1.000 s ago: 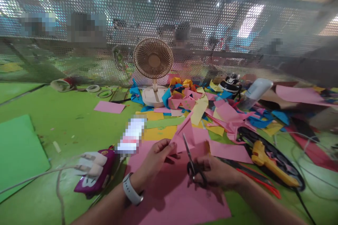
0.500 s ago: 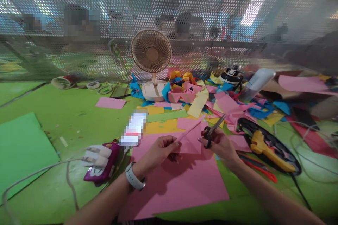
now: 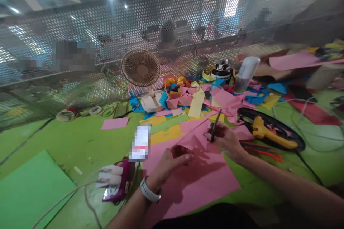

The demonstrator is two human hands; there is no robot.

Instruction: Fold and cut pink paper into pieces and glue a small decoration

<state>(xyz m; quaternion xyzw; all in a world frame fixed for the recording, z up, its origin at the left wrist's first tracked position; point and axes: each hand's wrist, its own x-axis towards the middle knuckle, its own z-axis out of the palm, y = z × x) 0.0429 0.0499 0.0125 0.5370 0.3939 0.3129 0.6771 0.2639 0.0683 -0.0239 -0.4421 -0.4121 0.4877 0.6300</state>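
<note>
My right hand [image 3: 227,139] grips a pair of dark-handled scissors [image 3: 214,128], blades pointing up and away from me. Left of it, my left hand [image 3: 174,161], with a white watch [image 3: 149,190] at its wrist, hovers over a large pink paper sheet [image 3: 204,186]. Its fingers are curved, with a gap between thumb and fingers, and nothing shows in them. A smaller folded pink paper piece [image 3: 197,132] lies just beyond the left fingers, near the scissors; whether a fingertip touches it is hard to see.
Beyond the hands stand a fan [image 3: 141,68] and a heap of coloured paper scraps [image 3: 197,102]. A phone [image 3: 141,142] and purple power strip [image 3: 118,186] with plugs are left. A yellow-handled tool [image 3: 276,136] lies in a black tray [image 3: 299,134] at right. Green sheet [image 3: 32,189] lies far left.
The scissors moved from beside the paper piece to the right and away from me, turning as they went. My left hand has loosened from the pink piece. The view has tilted.
</note>
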